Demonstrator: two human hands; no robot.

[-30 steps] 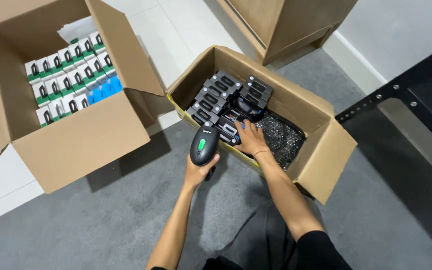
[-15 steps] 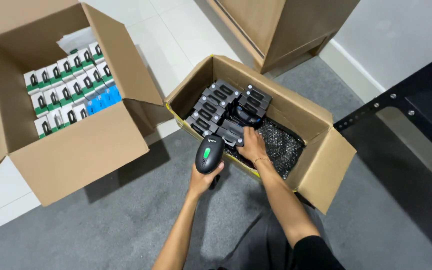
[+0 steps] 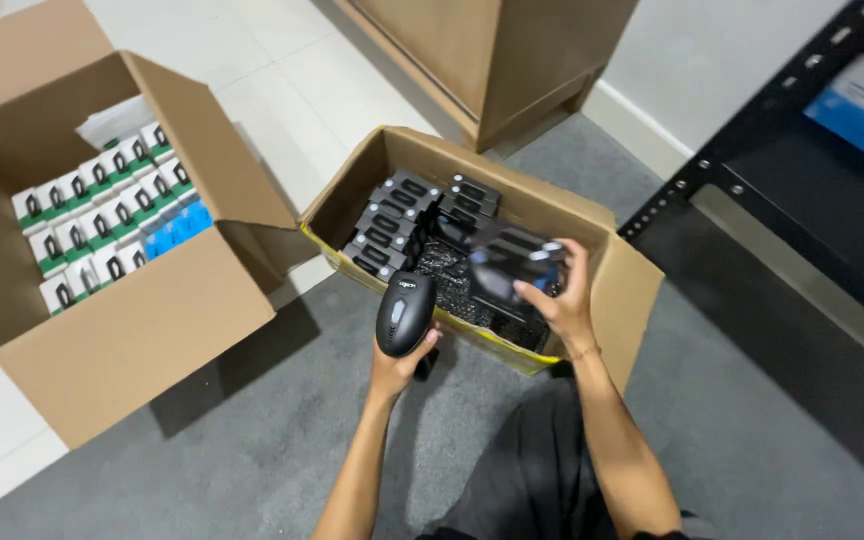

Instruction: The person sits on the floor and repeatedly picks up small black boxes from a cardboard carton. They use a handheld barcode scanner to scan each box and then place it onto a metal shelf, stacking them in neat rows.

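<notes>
My left hand (image 3: 399,362) grips a black handheld scanner (image 3: 404,312), its head pointing up toward the smaller cardboard box (image 3: 620,280). My right hand (image 3: 564,300) holds a black packaged device (image 3: 508,266) lifted above that box, near its right side. Inside the box lie several more black packaged devices (image 3: 392,222) in rows, on dark bubble wrap (image 3: 452,282).
A larger open cardboard box (image 3: 142,330) at the left holds several white-and-green small cartons (image 3: 92,215) and a few blue ones (image 3: 177,226). A wooden cabinet (image 3: 492,50) stands behind. A black metal shelf rack (image 3: 752,170) runs along the right. Grey carpet meets white tiles.
My right hand has lifted a black packaged device out of the smaller box and up to the right. The scanner in my left hand stays nearly in place.
</notes>
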